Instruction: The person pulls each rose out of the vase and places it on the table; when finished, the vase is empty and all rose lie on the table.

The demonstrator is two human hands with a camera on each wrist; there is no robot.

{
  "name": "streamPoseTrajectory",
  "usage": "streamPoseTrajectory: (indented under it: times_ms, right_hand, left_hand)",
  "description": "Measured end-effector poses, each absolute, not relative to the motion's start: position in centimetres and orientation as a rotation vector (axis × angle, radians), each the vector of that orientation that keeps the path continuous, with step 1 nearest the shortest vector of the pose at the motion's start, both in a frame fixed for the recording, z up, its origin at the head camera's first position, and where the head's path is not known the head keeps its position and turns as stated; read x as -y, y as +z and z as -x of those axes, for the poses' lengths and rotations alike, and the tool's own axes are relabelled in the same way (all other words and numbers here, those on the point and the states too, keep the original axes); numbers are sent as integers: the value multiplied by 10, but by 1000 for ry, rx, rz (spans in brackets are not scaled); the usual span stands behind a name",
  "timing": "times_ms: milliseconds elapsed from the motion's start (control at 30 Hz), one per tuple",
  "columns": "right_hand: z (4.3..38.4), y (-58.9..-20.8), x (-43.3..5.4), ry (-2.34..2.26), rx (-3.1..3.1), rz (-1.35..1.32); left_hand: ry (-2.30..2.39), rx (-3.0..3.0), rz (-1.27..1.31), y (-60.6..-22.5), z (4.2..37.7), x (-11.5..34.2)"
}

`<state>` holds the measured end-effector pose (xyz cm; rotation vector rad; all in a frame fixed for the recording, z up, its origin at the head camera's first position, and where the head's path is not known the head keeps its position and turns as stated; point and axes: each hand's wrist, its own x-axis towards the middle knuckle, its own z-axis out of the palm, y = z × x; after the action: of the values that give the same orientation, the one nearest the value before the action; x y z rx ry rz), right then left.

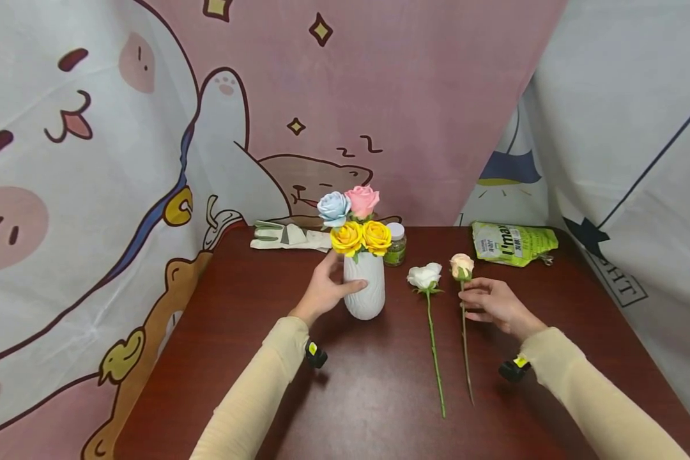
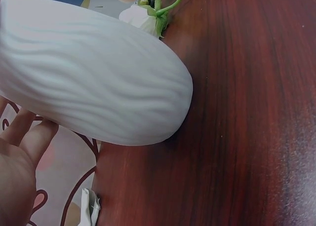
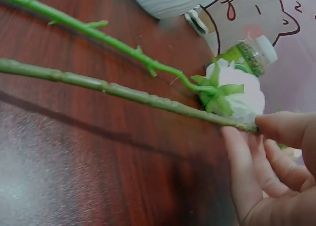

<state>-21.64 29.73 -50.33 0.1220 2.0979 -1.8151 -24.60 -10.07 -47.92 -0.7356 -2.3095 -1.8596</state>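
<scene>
A white ridged vase [image 1: 369,297] stands upright on the table, holding a blue rose [image 1: 333,209], a pink rose [image 1: 362,200] and two yellow roses [image 1: 376,237]. My left hand [image 1: 324,289] grips the vase from its left side, thumb across the front; its fingers are partly hidden behind. In the right wrist view, my right hand [image 3: 281,162] pinches the brown-green stem [image 3: 133,94] of a peach rose between thumb and fingertips. That peach rose [image 1: 462,266] points away from me in the head view. A white rose [image 1: 424,276] on a green stem lies between vase and right hand.
Behind the vase is a jar [image 1: 396,248] with a white lid. A pair of white and grey gloves [image 1: 290,236] lies at the back left. At the back right rests a green packet [image 1: 512,244]. Printed cloth [image 1: 437,115] hangs along the table's far edge and sides.
</scene>
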Motion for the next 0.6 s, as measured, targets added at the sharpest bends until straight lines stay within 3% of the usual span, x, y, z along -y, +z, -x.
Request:
streamPoseTrajectory:
  times_ms: [600]
  right_hand:
    - [212,-519,-294,-1677,-2128,-211]
  left_hand:
    - [-1791,2353,705,-479,245,101]
